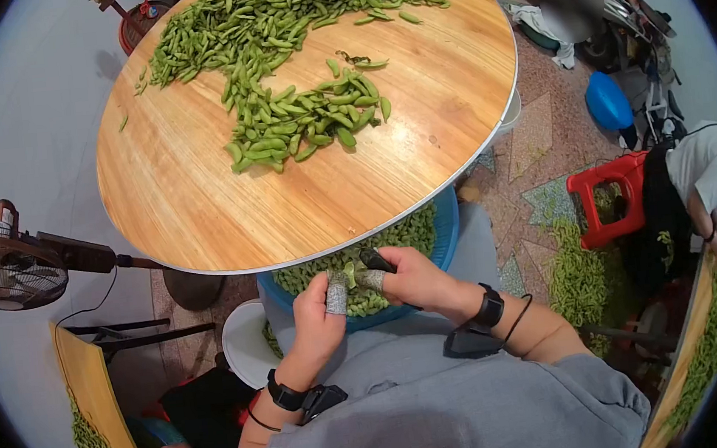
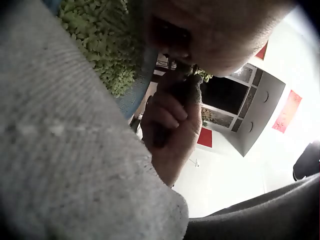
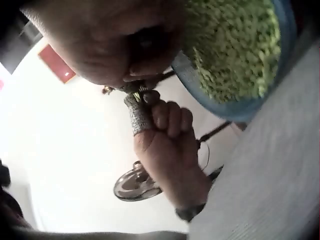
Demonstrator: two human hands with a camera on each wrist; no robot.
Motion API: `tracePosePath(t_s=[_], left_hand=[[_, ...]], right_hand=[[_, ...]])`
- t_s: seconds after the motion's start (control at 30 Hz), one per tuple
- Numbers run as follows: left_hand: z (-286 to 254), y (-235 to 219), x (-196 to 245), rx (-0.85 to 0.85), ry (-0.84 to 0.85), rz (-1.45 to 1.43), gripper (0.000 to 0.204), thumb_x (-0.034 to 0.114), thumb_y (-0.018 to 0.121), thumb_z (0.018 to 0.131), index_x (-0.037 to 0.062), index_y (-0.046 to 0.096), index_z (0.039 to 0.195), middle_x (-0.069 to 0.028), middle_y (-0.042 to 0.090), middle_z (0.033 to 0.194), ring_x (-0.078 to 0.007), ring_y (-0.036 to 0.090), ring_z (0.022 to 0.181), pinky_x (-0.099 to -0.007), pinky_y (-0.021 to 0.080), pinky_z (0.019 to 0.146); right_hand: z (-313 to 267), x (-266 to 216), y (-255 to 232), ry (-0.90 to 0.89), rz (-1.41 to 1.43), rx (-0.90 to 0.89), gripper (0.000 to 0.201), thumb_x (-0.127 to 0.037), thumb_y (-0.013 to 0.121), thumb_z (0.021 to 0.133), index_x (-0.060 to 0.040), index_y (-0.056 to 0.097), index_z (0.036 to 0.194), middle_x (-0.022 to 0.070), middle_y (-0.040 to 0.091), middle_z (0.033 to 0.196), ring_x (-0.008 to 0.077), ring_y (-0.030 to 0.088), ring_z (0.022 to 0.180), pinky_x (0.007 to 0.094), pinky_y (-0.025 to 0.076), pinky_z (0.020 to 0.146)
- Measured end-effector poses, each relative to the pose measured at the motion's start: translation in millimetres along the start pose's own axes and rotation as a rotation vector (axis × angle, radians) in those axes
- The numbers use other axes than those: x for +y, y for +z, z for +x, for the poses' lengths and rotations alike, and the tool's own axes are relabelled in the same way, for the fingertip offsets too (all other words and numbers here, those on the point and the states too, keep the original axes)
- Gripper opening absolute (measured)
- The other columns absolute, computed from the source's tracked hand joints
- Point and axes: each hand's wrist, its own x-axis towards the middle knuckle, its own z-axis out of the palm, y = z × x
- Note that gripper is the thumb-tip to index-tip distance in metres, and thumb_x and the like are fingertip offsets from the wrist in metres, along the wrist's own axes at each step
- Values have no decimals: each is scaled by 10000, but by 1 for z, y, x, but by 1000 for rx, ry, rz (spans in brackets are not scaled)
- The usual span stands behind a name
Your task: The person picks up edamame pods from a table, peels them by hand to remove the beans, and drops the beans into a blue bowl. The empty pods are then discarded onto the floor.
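Nearest, bottom centre of head frame: grey shirt (image 1: 486,409), black wristband (image 1: 491,304) on right forearm. Just above, lower centre: left hand (image 1: 314,317) and right hand (image 1: 419,277), close together, both thumbs wrapped in grey speckled tape (image 1: 336,298). Grip narrow on both sides: one green pod (image 1: 349,273) pinched between fingertips of both hands, held over blue basin (image 1: 451,223). In right wrist view, a green sliver at tip of the left wrapped thumb. Inside basin, beneath hands: many green beans (image 1: 415,238). Lower left of centre, beside basin: white bucket (image 1: 246,349). Beyond, centre to top: round wooden table (image 1: 422,167), with smaller pod heap (image 1: 290,127) mid-table, joined to larger pod heap (image 1: 272,14) along top. Left edge: fan (image 1: 8,267). Right: red stool (image 1: 577,192), green litter (image 1: 575,277) on floor; upper right, blue tub (image 1: 608,101).
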Motion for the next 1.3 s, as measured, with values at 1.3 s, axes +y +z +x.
tracePosePath(t_s=[1.3], left_hand=[[-3,-10,5,84,-68,-36,83,-8,562,752,13,570,832,-155,601,666,-247,623,596,-317,473,551]], right_hand=[[5,-7,12,-537,-815,221,186,-100,680,708,-25,584,848,144,594,765,334,594,706,361,484,619]])
